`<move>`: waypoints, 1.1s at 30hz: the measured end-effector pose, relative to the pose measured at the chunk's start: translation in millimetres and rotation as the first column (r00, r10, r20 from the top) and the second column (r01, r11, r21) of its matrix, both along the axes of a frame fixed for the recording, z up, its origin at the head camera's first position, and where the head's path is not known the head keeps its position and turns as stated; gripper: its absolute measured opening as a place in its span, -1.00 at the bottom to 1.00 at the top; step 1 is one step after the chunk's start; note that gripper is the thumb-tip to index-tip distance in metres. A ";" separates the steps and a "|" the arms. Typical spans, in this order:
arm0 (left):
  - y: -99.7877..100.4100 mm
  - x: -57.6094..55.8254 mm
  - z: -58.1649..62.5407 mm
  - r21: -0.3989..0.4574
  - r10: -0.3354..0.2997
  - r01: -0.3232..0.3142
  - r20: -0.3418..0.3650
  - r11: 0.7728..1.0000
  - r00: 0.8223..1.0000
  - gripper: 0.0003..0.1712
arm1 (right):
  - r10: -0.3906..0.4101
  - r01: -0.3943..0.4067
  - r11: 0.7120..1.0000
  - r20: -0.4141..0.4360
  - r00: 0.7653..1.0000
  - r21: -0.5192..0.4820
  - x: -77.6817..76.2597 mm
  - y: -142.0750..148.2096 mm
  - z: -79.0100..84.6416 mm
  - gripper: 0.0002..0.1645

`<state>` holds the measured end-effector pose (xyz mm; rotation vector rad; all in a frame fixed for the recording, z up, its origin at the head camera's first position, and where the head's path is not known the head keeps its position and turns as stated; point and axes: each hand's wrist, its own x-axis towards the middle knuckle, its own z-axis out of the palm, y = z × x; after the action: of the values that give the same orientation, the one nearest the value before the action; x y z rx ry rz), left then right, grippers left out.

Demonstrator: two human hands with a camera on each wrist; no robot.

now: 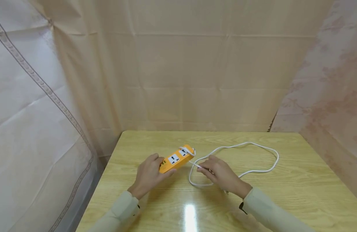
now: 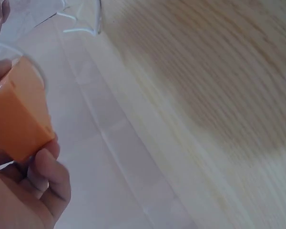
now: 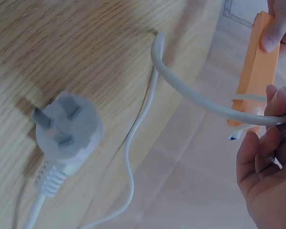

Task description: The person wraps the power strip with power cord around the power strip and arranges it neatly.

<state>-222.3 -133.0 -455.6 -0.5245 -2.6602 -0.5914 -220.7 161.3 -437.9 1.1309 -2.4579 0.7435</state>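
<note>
An orange power strip [image 1: 168, 163] with white sockets is gripped at its near end by my left hand [image 1: 148, 172], tilted above the table. Its white cord [image 1: 260, 171] wraps round the strip's far end. My right hand [image 1: 223, 173] pinches the cord a short way from the strip. In the left wrist view, the left fingers [image 2: 52, 174] curl round the strip's orange casing [image 2: 26, 107]. The right wrist view shows a three-pin plug [image 3: 69, 126] on the table, below the right hand [image 3: 271, 167].
Slack cord lies in a wide loop across the right half of the wooden table [image 1: 282, 199]. A beige cloth [image 1: 195, 64] hangs behind the table, with pale sheets [image 1: 27, 129] at the left and a patterned one [image 1: 334, 96] at the right.
</note>
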 end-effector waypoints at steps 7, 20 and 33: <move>2.9 -3.1 5.9 0.070 -0.021 0.011 0.141 0.997 0.990 -0.37 | 0.032 -0.031 0.999 -0.041 0.999 0.023 1.0 -1.9 0.4 -0.94; -2.6 -0.2 0.3 0.103 0.001 -0.026 0.243 0.994 0.970 -0.34 | 0.064 -0.060 0.997 -0.117 0.991 0.042 9.1 -7.1 -1.9 -0.92; -7.5 17.7 -7.8 0.089 0.000 -0.027 0.294 0.996 0.956 -0.27 | 0.121 -0.117 0.992 -0.129 0.984 0.037 23.0 -10.9 -2.7 -0.92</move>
<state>-204.6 -140.5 -463.4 -0.4191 -2.8917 -0.8427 -197.7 150.4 -440.5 1.3040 -2.3164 0.6457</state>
